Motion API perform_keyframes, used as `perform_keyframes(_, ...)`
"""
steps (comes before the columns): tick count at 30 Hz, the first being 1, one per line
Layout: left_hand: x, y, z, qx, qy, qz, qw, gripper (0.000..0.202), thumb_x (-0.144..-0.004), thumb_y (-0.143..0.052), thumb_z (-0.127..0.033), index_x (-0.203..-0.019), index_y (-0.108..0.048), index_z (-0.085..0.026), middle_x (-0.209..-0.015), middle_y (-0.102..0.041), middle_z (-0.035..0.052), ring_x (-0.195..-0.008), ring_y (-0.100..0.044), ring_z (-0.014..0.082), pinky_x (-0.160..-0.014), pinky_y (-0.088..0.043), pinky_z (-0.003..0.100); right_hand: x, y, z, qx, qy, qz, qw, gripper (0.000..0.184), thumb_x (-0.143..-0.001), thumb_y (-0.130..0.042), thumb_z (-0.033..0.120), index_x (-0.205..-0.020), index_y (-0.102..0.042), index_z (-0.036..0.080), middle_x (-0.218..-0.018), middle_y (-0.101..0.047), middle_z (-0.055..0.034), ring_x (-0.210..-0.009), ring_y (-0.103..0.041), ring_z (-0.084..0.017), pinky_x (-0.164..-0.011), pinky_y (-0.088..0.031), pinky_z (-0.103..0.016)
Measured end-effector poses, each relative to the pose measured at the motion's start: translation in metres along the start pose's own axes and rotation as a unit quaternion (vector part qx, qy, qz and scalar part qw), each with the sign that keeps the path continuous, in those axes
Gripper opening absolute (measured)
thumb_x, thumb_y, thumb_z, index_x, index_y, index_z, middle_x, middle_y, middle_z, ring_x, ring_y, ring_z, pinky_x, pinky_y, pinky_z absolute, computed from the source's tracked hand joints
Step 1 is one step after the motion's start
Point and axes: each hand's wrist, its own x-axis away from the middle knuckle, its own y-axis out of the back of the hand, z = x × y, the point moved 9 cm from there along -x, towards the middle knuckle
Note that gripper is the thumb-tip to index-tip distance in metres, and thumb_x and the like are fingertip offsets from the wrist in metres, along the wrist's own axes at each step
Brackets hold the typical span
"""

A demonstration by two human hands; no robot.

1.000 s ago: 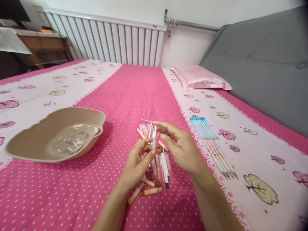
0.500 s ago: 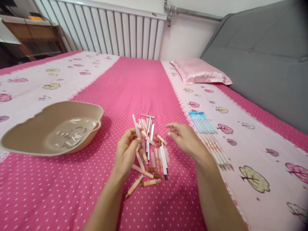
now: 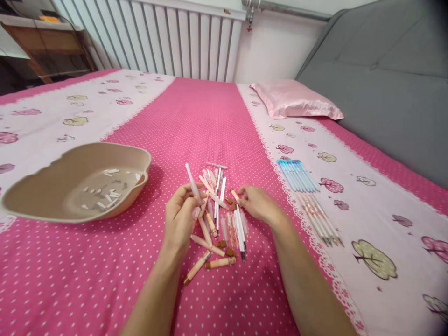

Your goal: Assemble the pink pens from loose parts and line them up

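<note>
Between the thumb and fingers of my left hand (image 3: 182, 207) is a pale translucent pen barrel (image 3: 192, 181), tilted with its upper end up and to the left. My right hand (image 3: 258, 203) has its fingertips closed on one end of a short peach pen piece (image 3: 234, 194) at the right side of the pile. Around both hands lie loose pen parts: white refills (image 3: 240, 231) with dark tips, pink barrels (image 3: 206, 232), brown bear-like toppers (image 3: 231, 204) and peach-and-brown pieces (image 3: 220, 263).
A beige basin (image 3: 75, 184) holding small white and grey bits stands at the left. On the right lie a row of blue-capped pens (image 3: 297, 176) and a row of patterned pens (image 3: 319, 219). Farther back are a pink pillow (image 3: 297, 99) and a white radiator (image 3: 182, 42).
My right hand has moved left and down to the peach pen piece, its fingers closing there. My left hand still holds the barrel, shifted slightly left. The view has tilted a little.
</note>
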Motion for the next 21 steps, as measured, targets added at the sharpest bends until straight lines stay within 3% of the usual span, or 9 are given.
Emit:
perform_keyframes(3,0.000,0.003,0.001,-0.001,0.002,-0.014,1.000,0.024,-0.069,-0.049,-0.015,-0.090,-0.062,-0.016,-0.078,-0.062,0.0016,-0.072,-0.057,0.0137,-0.062,-0.045,0.024,0.002,0.005,0.001,-0.009,0.009,-0.014,1.000,0.025,-0.085,-0.049,0.028,-0.105,-0.058,0.016,-0.101,-0.065,-0.0113,-0.083,-0.060,-0.020,-0.060,-0.037,-0.025)
perform_keyframes(6,-0.001,0.006,0.002,0.002,0.004,-0.028,1.000,0.024,-0.068,-0.049,-0.015,-0.088,-0.062,-0.016,-0.077,-0.063,0.0015,-0.071,-0.057,0.0141,-0.062,-0.044,0.024,0.007,0.011,-0.001,0.035,-0.007,-0.015,0.999,0.018,-0.085,-0.050,0.029,-0.089,-0.062,0.016,-0.085,-0.067,-0.0094,-0.073,-0.060,-0.019,-0.055,-0.033,-0.026)
perform_keyframes(10,-0.002,0.010,0.003,0.005,0.003,-0.045,0.999,0.024,-0.067,-0.049,-0.016,-0.087,-0.063,-0.015,-0.075,-0.062,0.0012,-0.069,-0.056,0.0140,-0.064,-0.044,0.025,0.014,0.000,0.000,0.061,-0.009,0.079,0.995,0.025,-0.078,-0.060,0.038,-0.065,-0.057,0.017,-0.063,-0.064,-0.0060,-0.055,-0.057,-0.016,-0.048,-0.030,-0.026)
perform_keyframes(14,-0.004,0.027,0.008,-0.020,0.018,-0.093,0.995,0.023,-0.067,-0.049,-0.018,-0.085,-0.063,-0.015,-0.070,-0.060,0.0006,-0.063,-0.052,0.0123,-0.060,-0.041,0.023,0.020,-0.016,0.005,-0.004,-0.012,0.156,0.988,0.025,-0.068,-0.070,0.035,-0.065,-0.051,0.019,-0.052,-0.061,-0.0018,-0.046,-0.056,-0.015,-0.042,-0.032,-0.024)
perform_keyframes(18,-0.007,0.041,0.013,-0.047,0.036,-0.131,0.990,0.024,-0.065,-0.049,-0.017,-0.085,-0.063,-0.014,-0.067,-0.059,0.0007,-0.060,-0.049,0.0119,-0.056,-0.037,0.022,0.017,-0.022,0.012,-0.051,0.008,0.138,0.989,0.025,-0.063,-0.072,0.020,-0.072,-0.049,0.020,-0.049,-0.057,0.0031,-0.042,-0.053,-0.013,-0.038,-0.032,-0.022)
perform_keyframes(21,-0.007,0.041,0.012,-0.053,0.030,-0.126,0.990,0.026,-0.065,-0.049,-0.018,-0.086,-0.063,-0.015,-0.068,-0.060,0.0005,-0.061,-0.049,0.0121,-0.056,-0.037,0.022,0.012,-0.019,0.016,-0.067,0.033,0.089,0.993,0.028,-0.061,-0.074,0.022,-0.074,-0.049,0.021,-0.053,-0.056,0.0034,-0.044,-0.051,-0.012,-0.038,-0.031,-0.022)
